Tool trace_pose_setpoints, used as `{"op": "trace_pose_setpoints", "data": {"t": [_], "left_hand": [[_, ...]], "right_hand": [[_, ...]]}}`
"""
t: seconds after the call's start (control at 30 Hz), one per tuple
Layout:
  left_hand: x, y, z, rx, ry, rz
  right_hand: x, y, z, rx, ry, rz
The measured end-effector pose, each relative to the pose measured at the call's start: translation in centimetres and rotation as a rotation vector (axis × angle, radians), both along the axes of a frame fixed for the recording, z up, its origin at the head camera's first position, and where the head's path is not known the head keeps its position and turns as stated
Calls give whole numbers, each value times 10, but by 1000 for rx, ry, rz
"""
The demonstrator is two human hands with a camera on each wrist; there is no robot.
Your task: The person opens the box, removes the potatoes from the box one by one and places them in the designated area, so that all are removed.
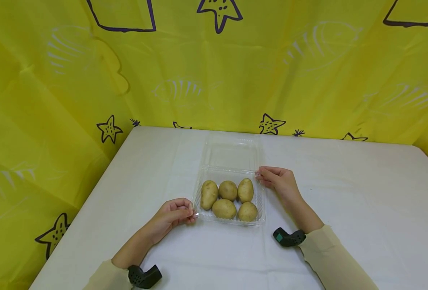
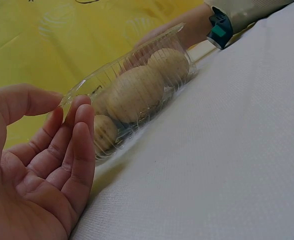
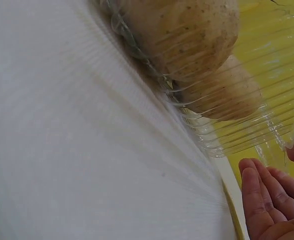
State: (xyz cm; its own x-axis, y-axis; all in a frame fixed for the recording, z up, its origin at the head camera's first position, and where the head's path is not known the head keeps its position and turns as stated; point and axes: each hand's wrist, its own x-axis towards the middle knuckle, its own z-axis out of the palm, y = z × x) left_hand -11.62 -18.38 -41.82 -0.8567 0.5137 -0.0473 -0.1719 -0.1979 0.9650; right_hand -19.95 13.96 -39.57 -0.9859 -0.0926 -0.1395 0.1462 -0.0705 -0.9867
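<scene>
A clear plastic clamshell container (image 1: 232,221) lies on the white table with its transparent lid (image 1: 232,155) folded back toward the far side. Several potatoes (image 1: 224,209) sit inside its base in two rows. At the near left corner, my left hand (image 1: 174,215) pinches the rim between thumb and forefinger; the left wrist view shows the thumb (image 2: 42,102) on that edge, other fingers curled beside the ribbed wall. My right hand (image 1: 280,183) pinches the far right corner, close to the hinge. In the right wrist view its fingers (image 3: 267,195) are partly cut off.
The table (image 1: 362,209) is covered in white cloth. Behind it and along the left hangs a yellow curtain (image 1: 235,72) printed with stars and fish. A black wrist device (image 1: 145,276) sits on the left sleeve, another device (image 1: 289,237) on the right.
</scene>
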Motion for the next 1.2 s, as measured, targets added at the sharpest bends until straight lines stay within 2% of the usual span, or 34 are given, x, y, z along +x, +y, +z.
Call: {"op": "trace_pose_setpoints", "data": {"t": [0.5, 0.73, 1.2], "left_hand": [[-1, 1, 2, -3, -4, 4], [-1, 2, 2, -7, -8, 8], [1, 1, 1, -7, -14, 9]], "right_hand": [[-1, 4, 0, -28, 26, 13], [1, 9, 5, 52, 102, 59], [8, 22, 27, 233, 103, 54]]}}
